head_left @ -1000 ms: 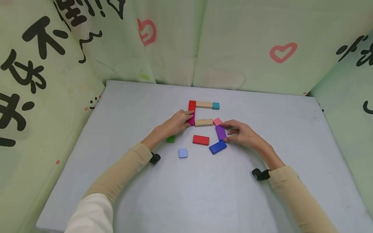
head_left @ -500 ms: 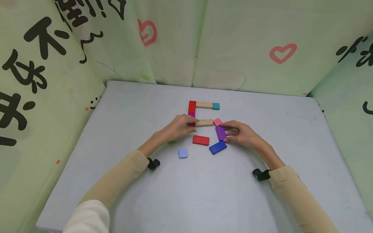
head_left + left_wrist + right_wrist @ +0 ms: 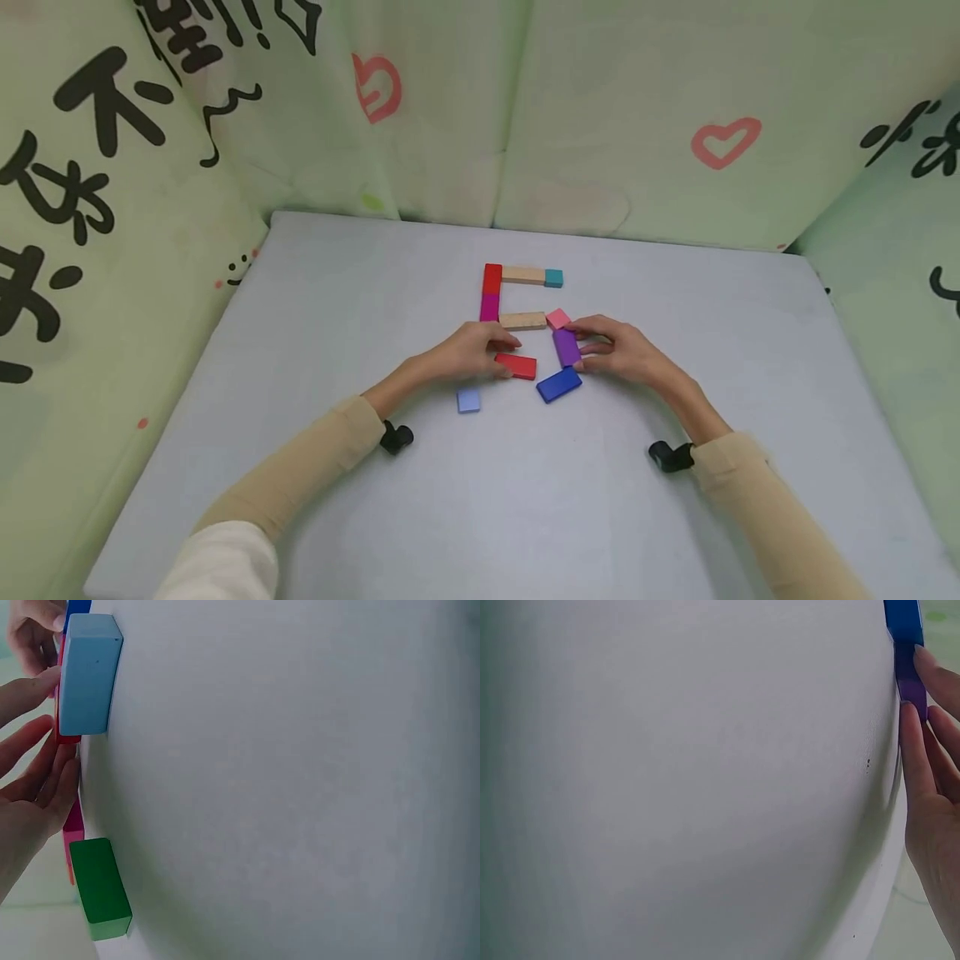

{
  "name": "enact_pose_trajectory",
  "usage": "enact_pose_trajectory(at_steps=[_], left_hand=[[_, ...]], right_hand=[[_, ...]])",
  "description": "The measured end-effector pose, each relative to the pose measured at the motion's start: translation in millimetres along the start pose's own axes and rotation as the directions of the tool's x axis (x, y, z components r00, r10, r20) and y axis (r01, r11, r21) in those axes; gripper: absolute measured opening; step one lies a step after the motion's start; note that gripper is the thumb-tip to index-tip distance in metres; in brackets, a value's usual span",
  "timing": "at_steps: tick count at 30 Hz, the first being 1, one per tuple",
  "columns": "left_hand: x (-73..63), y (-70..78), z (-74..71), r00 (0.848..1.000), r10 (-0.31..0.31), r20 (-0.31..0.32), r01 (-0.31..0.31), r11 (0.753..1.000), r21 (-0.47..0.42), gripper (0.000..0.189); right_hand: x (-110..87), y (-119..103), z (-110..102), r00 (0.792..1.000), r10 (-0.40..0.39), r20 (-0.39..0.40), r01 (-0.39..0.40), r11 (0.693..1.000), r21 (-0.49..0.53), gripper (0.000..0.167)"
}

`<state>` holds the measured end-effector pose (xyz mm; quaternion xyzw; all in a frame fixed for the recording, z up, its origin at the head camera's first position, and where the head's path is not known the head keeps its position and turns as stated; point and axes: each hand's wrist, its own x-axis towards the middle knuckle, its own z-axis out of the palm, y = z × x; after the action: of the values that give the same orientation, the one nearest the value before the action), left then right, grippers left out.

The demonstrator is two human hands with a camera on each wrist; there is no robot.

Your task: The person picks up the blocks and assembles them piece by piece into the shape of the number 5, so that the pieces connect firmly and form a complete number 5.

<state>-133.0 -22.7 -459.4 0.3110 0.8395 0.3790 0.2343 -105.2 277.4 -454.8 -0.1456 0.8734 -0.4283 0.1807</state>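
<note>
My left hand is at the left end of a red block, thumb by its near edge and index finger beyond its far edge, with a gap showing. At the right, my right hand holds a purple block between thumb and index finger, one near each end. A pink block adjoins the purple block's far end, and a tilted blue block its near end. A light blue block lies just in front of my left hand. The green block shows in the left wrist view, hidden in the head view.
Farther back, a second red block and a magenta block form a column. Two wooden blocks run right from it, the upper one ending at a teal block. Printed cloth surrounds the white table.
My left hand has left the magenta block and moved right and toward me, down to the near red block. My right hand stays at the purple block.
</note>
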Motion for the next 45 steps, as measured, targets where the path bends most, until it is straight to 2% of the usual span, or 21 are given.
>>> enact_pose_trajectory(at_steps=[9, 14, 22, 29, 38, 45], left_hand=[[-4.5, 1.7, 3.8, 0.996, 0.080, 0.035, -0.083, 0.989, 0.118, 0.036], [-4.5, 5.8, 4.5, 0.995, 0.089, 0.049, -0.095, 0.986, 0.140, 0.036], [-12.7, 7.9, 6.4, 0.991, 0.111, 0.074, -0.123, 0.976, 0.181, 0.035], [-19.7, 9.5, 8.8, 0.989, 0.117, 0.090, -0.132, 0.974, 0.184, 0.036], [-21.6, 12.2, 14.2, 0.987, 0.119, 0.110, -0.138, 0.973, 0.185, 0.037], [-23.0, 13.5, 15.2, 0.986, 0.124, 0.109, -0.142, 0.974, 0.177, 0.036]], right_hand=[[-2.3, 1.3, 4.8, 1.000, 0.006, -0.004, -0.006, 1.000, -0.012, 0.063], [-1.0, 2.7, 1.8, 1.000, 0.000, -0.005, 0.000, 1.000, -0.020, 0.062], [1.4, 3.8, 1.4, 1.000, 0.005, -0.001, -0.005, 1.000, -0.007, 0.063], [1.2, 3.4, 0.5, 1.000, 0.008, -0.003, -0.008, 0.999, -0.035, 0.064], [1.3, 5.4, -1.1, 1.000, -0.015, 0.002, 0.015, 1.000, 0.008, 0.065], [0.8, 5.0, -0.4, 1.000, -0.004, 0.004, 0.004, 1.000, 0.015, 0.065]])
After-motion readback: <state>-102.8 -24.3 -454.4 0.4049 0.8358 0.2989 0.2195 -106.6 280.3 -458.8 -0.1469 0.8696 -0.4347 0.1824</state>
